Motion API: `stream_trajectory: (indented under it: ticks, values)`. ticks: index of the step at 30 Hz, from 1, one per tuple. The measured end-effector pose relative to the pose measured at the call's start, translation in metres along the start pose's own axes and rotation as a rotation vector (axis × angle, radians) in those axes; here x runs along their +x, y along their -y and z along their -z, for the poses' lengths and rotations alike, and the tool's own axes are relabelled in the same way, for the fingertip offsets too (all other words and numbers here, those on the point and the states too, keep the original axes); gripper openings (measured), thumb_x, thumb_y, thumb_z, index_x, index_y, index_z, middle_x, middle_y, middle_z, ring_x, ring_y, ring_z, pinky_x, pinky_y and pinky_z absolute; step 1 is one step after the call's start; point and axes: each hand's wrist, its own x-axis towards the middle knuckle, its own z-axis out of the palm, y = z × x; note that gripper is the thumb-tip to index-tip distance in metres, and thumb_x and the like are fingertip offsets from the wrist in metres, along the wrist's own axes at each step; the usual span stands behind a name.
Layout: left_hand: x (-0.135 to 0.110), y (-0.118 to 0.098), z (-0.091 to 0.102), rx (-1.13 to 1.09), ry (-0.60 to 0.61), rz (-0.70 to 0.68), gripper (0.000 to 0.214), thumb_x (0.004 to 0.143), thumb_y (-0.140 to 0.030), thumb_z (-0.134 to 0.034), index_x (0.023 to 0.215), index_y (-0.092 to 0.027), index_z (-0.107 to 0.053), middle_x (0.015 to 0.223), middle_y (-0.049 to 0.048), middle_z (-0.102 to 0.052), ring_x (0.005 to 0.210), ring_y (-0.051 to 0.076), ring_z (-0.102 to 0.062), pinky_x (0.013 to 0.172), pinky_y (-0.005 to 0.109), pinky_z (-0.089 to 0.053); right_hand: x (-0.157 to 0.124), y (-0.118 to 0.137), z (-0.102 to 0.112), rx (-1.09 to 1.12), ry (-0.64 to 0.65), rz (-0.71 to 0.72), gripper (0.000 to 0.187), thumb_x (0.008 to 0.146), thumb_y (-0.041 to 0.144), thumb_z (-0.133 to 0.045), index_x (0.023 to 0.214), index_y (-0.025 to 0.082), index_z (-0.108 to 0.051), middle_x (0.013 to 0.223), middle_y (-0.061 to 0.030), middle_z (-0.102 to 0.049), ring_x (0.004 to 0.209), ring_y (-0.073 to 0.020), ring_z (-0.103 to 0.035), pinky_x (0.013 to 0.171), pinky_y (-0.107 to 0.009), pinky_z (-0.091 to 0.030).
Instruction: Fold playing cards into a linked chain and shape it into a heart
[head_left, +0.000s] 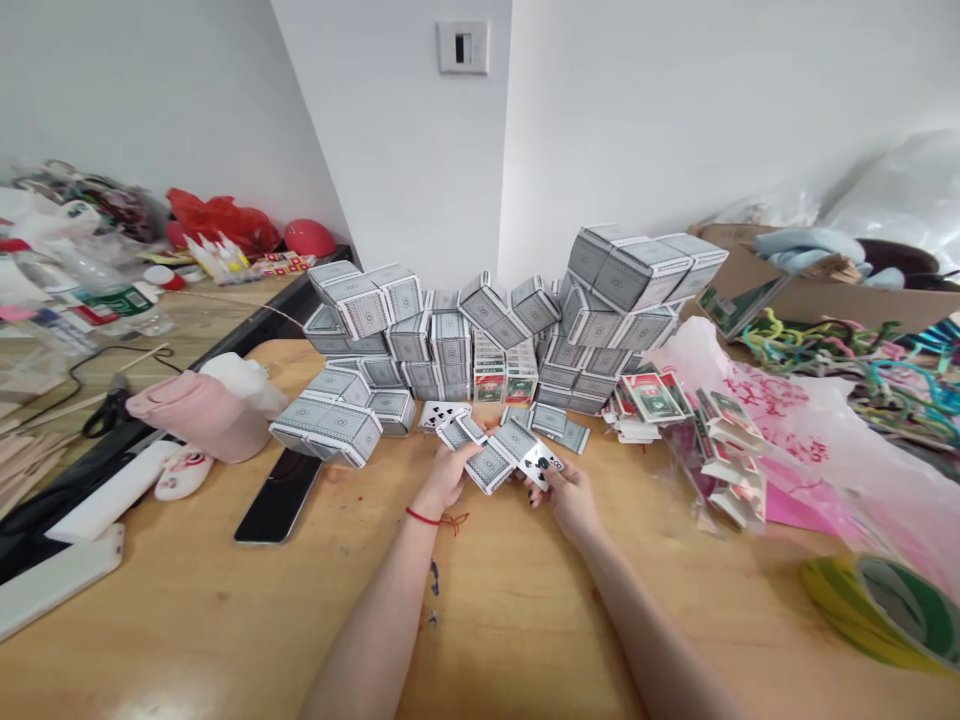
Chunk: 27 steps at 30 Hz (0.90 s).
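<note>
My left hand (448, 478) is closed around a grey-backed deck of playing cards (491, 462), with a red string round its wrist. My right hand (564, 490) pinches a single face-up card (540, 461) at the deck's right edge. Both hands hover over the wooden table (510, 600), just in front of a large heap of grey card boxes (517, 330). A few loose cards (442, 413) lie on the table behind my hands.
A black phone (279, 495) lies left of my hands, beside a pink pouch (193, 412). Empty card packets (705, 430) and a pink plastic bag (817, 430) sit to the right. A cardboard box (810, 290) and coloured cords (862, 360) fill the far right.
</note>
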Motion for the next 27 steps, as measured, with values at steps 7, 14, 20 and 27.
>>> stream_trajectory:
  ticks: [7, 14, 20, 27]
  values:
    - [-0.0012, 0.0002, -0.0023, 0.050, 0.012, -0.009, 0.024, 0.060, -0.015, -0.066, 0.084, -0.014, -0.062, 0.096, 0.0075, -0.066, 0.098, 0.024, -0.056, 0.084, 0.034, -0.041, 0.0014, -0.0024, 0.0003, -0.044, -0.009, 0.016, 0.028, 0.066, 0.039, -0.063, 0.070, 0.016, -0.049, 0.057, -0.0037, -0.065, 0.037, -0.0132, -0.055, 0.035, -0.024, -0.045]
    - [-0.0015, 0.0011, -0.0047, 0.064, 0.000, 0.002, 0.025, 0.059, -0.016, -0.067, 0.084, -0.014, -0.063, 0.091, 0.0067, -0.067, 0.095, 0.023, -0.057, 0.083, 0.034, -0.041, 0.0004, -0.0008, -0.0021, -0.078, -0.008, 0.041, 0.026, 0.067, 0.039, -0.062, 0.069, 0.015, -0.052, 0.058, -0.0042, -0.065, 0.038, -0.0130, -0.055, 0.035, -0.025, -0.045]
    - [-0.0006, 0.0070, -0.0037, 0.117, 0.014, -0.017, 0.023, 0.057, -0.014, -0.067, 0.079, -0.015, -0.063, 0.089, 0.0048, -0.067, 0.093, 0.022, -0.057, 0.082, 0.031, -0.041, 0.0008, -0.0018, -0.0037, -0.083, -0.025, 0.037, 0.027, 0.066, 0.039, -0.062, 0.071, 0.015, -0.052, 0.057, -0.0032, -0.064, 0.040, -0.0130, -0.055, 0.036, -0.024, -0.045]
    - [-0.0012, 0.0077, -0.0011, 0.184, 0.049, -0.048, 0.021, 0.061, -0.016, -0.065, 0.081, -0.015, -0.062, 0.092, 0.0040, -0.066, 0.095, 0.020, -0.056, 0.086, 0.031, -0.038, 0.0019, -0.0015, -0.0022, -0.117, 0.004, 0.033, 0.026, 0.067, 0.039, -0.060, 0.067, 0.015, -0.049, 0.053, -0.0017, -0.063, 0.033, -0.0112, -0.051, 0.031, -0.022, -0.042]
